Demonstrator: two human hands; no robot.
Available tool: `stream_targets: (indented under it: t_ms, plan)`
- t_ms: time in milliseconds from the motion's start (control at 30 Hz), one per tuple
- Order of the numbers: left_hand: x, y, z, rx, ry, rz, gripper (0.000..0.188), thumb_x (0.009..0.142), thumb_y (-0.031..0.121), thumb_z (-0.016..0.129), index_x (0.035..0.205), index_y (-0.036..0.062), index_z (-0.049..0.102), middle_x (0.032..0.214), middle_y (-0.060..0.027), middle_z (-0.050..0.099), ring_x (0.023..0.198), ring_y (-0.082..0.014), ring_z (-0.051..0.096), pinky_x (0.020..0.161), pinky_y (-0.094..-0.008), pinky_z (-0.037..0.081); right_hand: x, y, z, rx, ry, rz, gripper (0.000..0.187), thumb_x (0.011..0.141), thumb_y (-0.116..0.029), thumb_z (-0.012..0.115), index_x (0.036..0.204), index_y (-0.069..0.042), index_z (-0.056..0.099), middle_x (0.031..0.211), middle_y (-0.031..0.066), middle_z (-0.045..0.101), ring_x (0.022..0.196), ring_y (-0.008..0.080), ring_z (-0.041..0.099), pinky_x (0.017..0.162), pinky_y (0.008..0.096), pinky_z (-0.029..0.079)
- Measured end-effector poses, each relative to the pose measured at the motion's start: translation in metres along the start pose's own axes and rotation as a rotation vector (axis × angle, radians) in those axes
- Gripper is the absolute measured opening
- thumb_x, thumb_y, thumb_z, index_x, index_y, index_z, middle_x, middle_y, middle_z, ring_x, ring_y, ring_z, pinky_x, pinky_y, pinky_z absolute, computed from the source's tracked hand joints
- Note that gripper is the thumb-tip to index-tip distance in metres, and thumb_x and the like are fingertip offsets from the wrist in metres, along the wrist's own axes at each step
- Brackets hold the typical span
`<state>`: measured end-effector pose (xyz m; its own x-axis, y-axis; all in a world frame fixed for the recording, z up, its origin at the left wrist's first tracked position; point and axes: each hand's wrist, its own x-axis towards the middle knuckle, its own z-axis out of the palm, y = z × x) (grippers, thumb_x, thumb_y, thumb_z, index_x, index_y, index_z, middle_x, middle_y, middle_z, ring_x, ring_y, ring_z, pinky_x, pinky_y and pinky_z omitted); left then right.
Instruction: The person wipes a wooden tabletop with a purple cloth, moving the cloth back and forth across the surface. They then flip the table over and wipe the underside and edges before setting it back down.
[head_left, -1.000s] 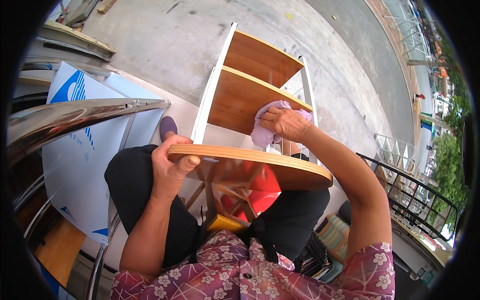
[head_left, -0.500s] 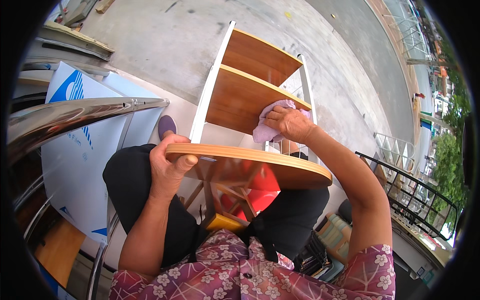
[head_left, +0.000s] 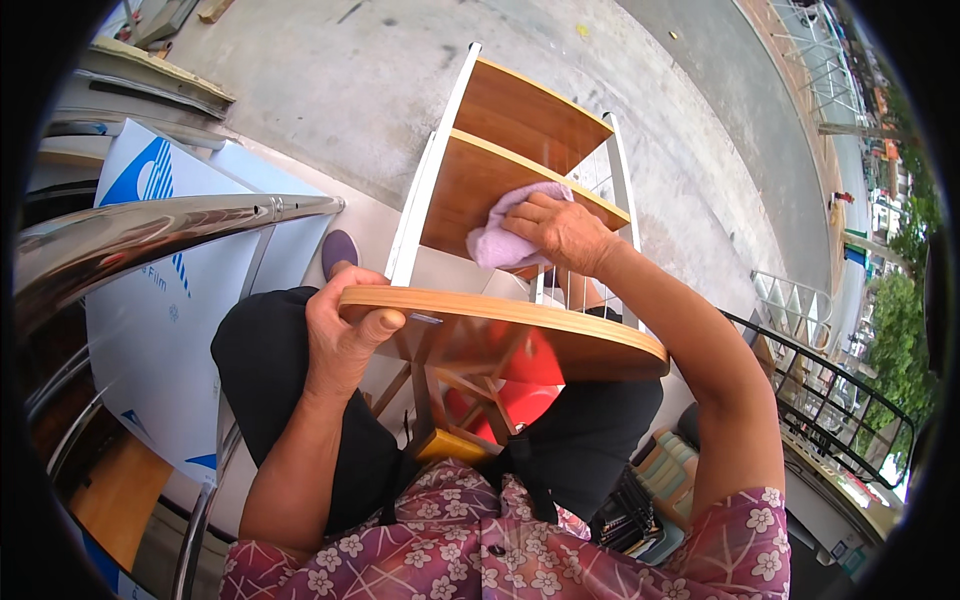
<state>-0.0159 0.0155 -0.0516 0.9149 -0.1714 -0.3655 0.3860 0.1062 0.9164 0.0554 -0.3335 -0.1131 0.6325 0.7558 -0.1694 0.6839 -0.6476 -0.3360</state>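
Observation:
A small shelf unit with wood-coloured boards and white metal side frames lies tilted across my lap, its rounded end board (head_left: 520, 325) nearest me. My left hand (head_left: 345, 325) grips the left corner of that board, thumb on the near face and fingers over the far side. In my right hand (head_left: 565, 235) is a pale purple cloth (head_left: 492, 240), bunched under the fingers. The cloth lies against the middle shelf board (head_left: 465, 190), close to its lower edge. Beyond it is the farther shelf board (head_left: 530, 110). A white side post (head_left: 430, 170) runs along the left.
A curved chrome tube (head_left: 180, 225) and a film-covered white and blue panel (head_left: 150, 320) stand close on my left. A red stool seat (head_left: 525, 405) shows below the end board. At the right are a black metal rack (head_left: 840, 390) and stacked items (head_left: 665, 475). Concrete floor (head_left: 330, 90) stretches ahead.
My right hand has slid the cloth leftward along the middle shelf board. The left hand keeps its grip, and the shelf unit sits slightly farther right in view.

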Motion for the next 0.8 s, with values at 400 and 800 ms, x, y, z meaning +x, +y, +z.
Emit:
stream_targets:
  t_ms: [400,800]
  plan:
    - [0.003,0.002,0.002,-0.012,-0.002,0.007,0.054,0.083,0.048,0.089,0.099,0.0009,0.068,0.087,0.0003,0.066,0.082,-0.007,0.058,0.076,-0.0235,0.047,-0.122,-0.046,-0.11,1.279,1.325,0.758,0.028,0.102,-0.017,0.069,0.122,0.002,0.068,0.113,0.008,0.074,0.099,0.0149,0.07,0.089,0.0309,0.058]
    - [0.036,0.035,0.027,-0.086,-0.027,0.028,0.067,0.086,0.05,0.085,0.12,-0.0056,0.07,0.108,-0.008,0.072,0.1,-0.0138,0.066,0.088,-0.0295,0.054,-0.114,-0.142,-0.124,0.653,0.857,0.608,0.047,0.09,-0.013,0.073,0.133,-0.002,0.058,0.111,0.0132,0.072,0.107,0.0277,0.07,0.093,0.0349,0.052]
